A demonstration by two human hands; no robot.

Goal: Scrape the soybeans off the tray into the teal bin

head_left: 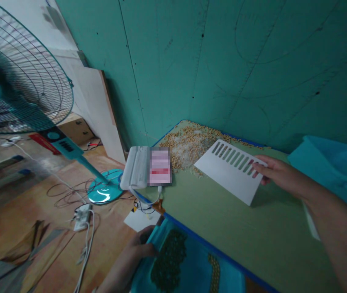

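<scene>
My right hand (269, 169) grips a white slotted board (227, 175) by its slotted end, fingers closed on the edge. The board is held tilted just above a green table (188, 203). Beyond it lies a spread of small gold-coloured and whitish bead-like pieces (188, 142). At the bottom, my left hand (138, 250) is closed on the left rim of a blue tray (196, 264), below the table's front edge. Inside the tray are a dark green mass of small pieces (170, 254) and a narrow strip of gold ones (214, 270).
A white device (135, 167) and a phone-like screen (160, 167), blurred out, sit at the table's left edge with a cable. A blue bag (329, 167) lies right. Left stand a fan (23, 81) and a power strip (82, 217). A green wall (222, 61) rises behind.
</scene>
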